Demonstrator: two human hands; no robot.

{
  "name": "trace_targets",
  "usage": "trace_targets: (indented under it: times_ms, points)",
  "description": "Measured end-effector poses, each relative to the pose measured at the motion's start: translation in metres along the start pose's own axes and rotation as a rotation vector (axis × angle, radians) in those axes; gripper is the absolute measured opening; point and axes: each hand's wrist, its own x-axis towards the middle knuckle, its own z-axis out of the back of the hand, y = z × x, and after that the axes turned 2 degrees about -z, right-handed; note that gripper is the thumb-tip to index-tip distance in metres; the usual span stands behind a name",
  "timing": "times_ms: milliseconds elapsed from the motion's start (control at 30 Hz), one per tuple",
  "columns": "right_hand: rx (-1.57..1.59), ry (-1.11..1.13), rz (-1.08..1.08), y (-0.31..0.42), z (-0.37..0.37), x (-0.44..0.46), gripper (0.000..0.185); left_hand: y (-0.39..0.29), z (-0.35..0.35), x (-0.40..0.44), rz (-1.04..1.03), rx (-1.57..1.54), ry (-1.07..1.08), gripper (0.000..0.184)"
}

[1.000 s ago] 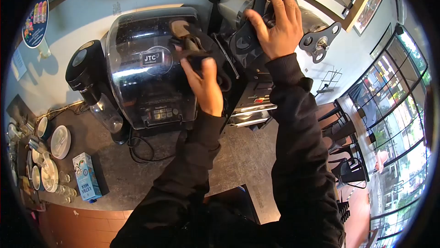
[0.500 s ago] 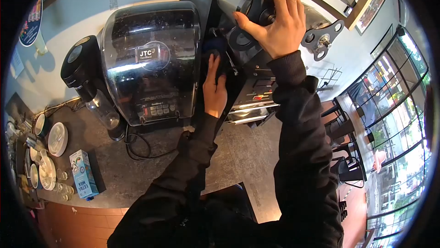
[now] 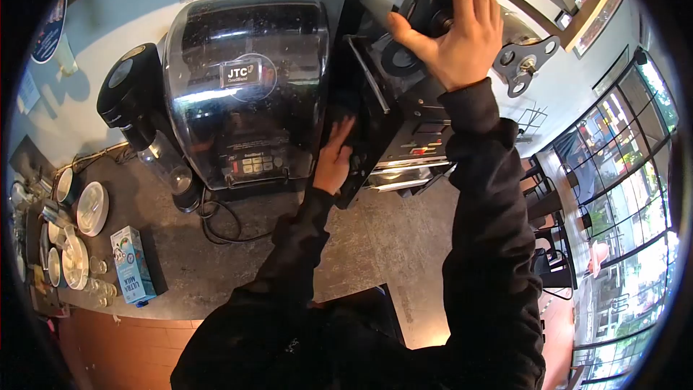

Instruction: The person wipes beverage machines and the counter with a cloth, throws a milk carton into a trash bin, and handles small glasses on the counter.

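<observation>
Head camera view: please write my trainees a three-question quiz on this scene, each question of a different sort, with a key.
1. True or false: the left hand is between the clear JTC cover and the dark machine.
2. The right hand is nearest to: A) a chair; B) the black lobed bracket; C) a plate.
3. Fill in: the blue carton reads "ULTRA ____".

Key: 1 true; 2 B; 3 MILK.
</observation>
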Motion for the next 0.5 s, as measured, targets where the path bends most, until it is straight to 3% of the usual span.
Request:
trace_targets:
  times_ms: [167,300,367,500]
  points:
    - [-0.020,-0.046,0.037,0.002,-0.002,-0.001,0.075,0.005,-0.002,-0.021,0.190,-0.243,-0.037,0.037]
    - [-0.028,-0.060,0.053,0.000,-0.004,-0.002,0.075,0.053,-0.027,0.010,0.187,-0.213,-0.175,0.054]
    - [-0.018,-0.052,0.044,0.001,-0.004,-0.001,0.075,0.072,-0.027,0.028,0.404,-0.132,-0.297,0.057]
    - [-0.009,-0.069,0.058,-0.001,-0.006,-0.003,0.075,0.066,-0.017,0.039,0.382,-0.302,-0.268,0.059]
